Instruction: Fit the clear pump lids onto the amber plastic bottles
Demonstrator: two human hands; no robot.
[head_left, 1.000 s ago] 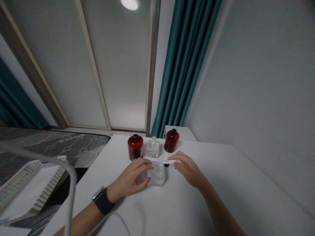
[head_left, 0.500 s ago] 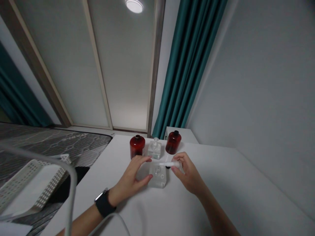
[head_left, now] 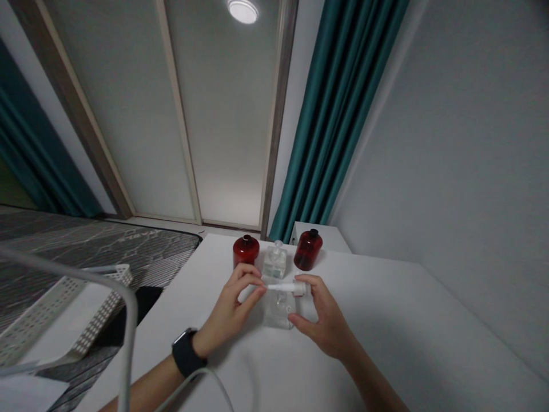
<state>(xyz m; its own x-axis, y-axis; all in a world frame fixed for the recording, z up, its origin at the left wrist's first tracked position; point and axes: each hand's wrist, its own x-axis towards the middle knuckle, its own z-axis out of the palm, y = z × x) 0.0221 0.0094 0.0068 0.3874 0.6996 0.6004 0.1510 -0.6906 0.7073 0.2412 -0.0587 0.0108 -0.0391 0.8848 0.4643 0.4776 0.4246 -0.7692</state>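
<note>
My left hand (head_left: 240,297), with a dark watch on its wrist, pinches the narrow end of a slim white tube (head_left: 283,288). This tube lies level in the air and has a wider, cap-like end on the right; its exact kind I cannot make out. Around that wider end my right hand (head_left: 321,315) is spread, thumb and index finger apart, seemingly not gripping it. Below the tube a square clear glass bottle (head_left: 278,315) stands on the table, partly covered by tube and fingers. Just behind is a second clear glass bottle (head_left: 275,263) with a round stopper.
Two dark red bottles, one left (head_left: 246,249) and one right (head_left: 308,252), stand at the back of the white table (head_left: 386,332). A white cable (head_left: 201,372) runs by my left forearm. At left are a perforated white basket (head_left: 103,303) and a curved grey bar (head_left: 128,332).
My left fingers have closed on the tube's narrow end, where they were spread before. My right hand has loosened from the wider end. The whole view has shifted slightly.
</note>
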